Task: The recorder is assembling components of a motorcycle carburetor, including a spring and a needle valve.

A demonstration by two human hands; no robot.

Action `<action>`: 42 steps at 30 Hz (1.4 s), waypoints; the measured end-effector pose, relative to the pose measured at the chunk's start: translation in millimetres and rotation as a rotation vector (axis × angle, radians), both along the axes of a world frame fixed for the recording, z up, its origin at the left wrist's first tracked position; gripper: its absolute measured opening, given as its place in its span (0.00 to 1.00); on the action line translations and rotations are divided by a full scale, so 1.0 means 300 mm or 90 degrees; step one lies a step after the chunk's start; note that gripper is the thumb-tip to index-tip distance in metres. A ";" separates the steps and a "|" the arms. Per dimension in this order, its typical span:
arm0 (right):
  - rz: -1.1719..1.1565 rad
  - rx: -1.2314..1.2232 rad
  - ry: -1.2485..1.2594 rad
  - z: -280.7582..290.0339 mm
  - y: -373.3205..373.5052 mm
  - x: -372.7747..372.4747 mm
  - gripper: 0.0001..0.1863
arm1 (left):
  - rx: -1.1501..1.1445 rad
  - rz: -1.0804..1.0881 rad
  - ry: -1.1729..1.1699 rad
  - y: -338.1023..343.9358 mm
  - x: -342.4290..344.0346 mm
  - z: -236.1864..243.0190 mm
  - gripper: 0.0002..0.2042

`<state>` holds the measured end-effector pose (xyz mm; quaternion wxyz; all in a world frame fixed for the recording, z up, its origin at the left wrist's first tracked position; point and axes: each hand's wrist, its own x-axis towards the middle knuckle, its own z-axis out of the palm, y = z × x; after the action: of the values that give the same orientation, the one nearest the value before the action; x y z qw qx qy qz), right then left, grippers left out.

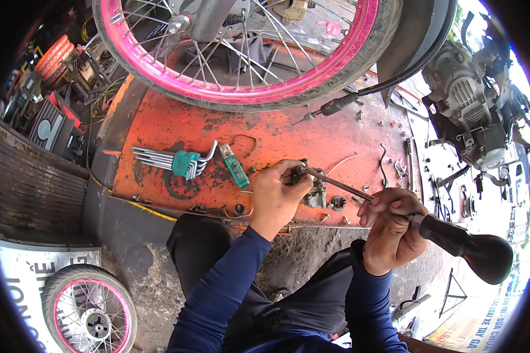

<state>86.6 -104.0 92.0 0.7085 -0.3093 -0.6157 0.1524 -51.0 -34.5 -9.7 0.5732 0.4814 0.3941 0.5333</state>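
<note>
My left hand [277,197] pinches a small, greasy grey metal part [316,195] that looks like a carburetor, low over the near side of the orange work surface. A screwdriver [471,247] with a bulky black handle slants across from the right, its tip meeting the upper part of that metal piece. My right hand [393,229] is closed round the screwdriver where shaft and handle join. The exact spot the tip touches is partly hidden by my left fingers. Just right of the metal part lies a dark round ring [338,203].
Hex keys in a teal holder [185,164] and a green-and-clear box cutter-like item [234,169] lie left on the orange bench [159,126]. A pink-rimmed wheel [247,97] hangs over its far side. A motorcycle engine [465,94] stands right; another wheel [91,312] lies lower left.
</note>
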 end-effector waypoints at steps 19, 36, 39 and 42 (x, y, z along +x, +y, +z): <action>-0.068 0.000 -0.099 0.018 -0.024 -0.003 0.08 | 0.018 0.004 0.010 -0.001 0.003 -0.005 0.12; -0.123 0.018 0.001 -0.045 -0.062 -0.045 0.08 | 0.005 0.009 0.009 0.001 0.002 0.000 0.12; -0.141 0.019 0.005 -0.037 -0.065 -0.059 0.07 | 0.010 0.009 0.008 0.001 0.005 -0.003 0.12; -0.143 0.016 -0.021 -0.028 -0.073 -0.058 0.07 | 0.015 0.014 0.024 -0.001 0.007 -0.008 0.11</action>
<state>69.3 -125.8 83.6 0.7146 -0.3700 -0.5906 0.0597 -48.9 -35.0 -12.1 0.5539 0.4937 0.4042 0.5349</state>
